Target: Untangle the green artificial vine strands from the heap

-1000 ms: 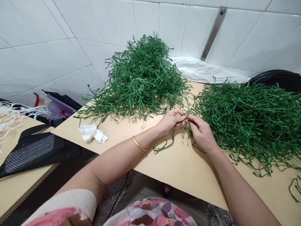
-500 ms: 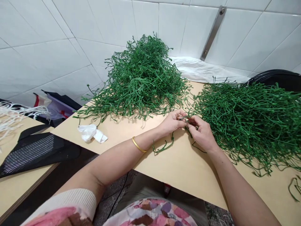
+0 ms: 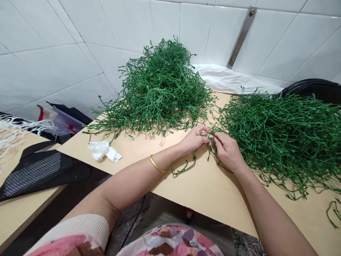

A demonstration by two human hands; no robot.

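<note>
**Left hand (image 3: 195,140) and right hand (image 3: 227,149) pinch green strands (image 3: 211,153) just right of the frame's centre**

The two hands meet fingertip to fingertip, or nearly so, slightly above the pale surface (image 3: 197,188). The left hand grips the thin strands between thumb and fingers; the right hand does likewise, its thumb and forefinger closed on them from the other side. Loose ends hang below the fingertips, and the exact point where the strands cross is too small to make out. A gold bracelet (image 3: 156,164) circles the left wrist.

A loose green sprig (image 3: 183,170) lies just below the left hand. In the upper middle of the frame rises a tall left heap (image 3: 165,85) of similar green strands; a broader right heap (image 3: 287,142) spreads from beside the right hand to the right edge. One more curled piece (image 3: 331,215) sits at the lower right.

A crumpled white tissue (image 3: 98,150) rests left of centre. White material (image 3: 234,79) lies along the foot of the tiled wall (image 3: 117,25), under a metal bar (image 3: 242,37). At the far left are white strands (image 3: 23,129) and a black mesh item (image 3: 34,174).
</note>
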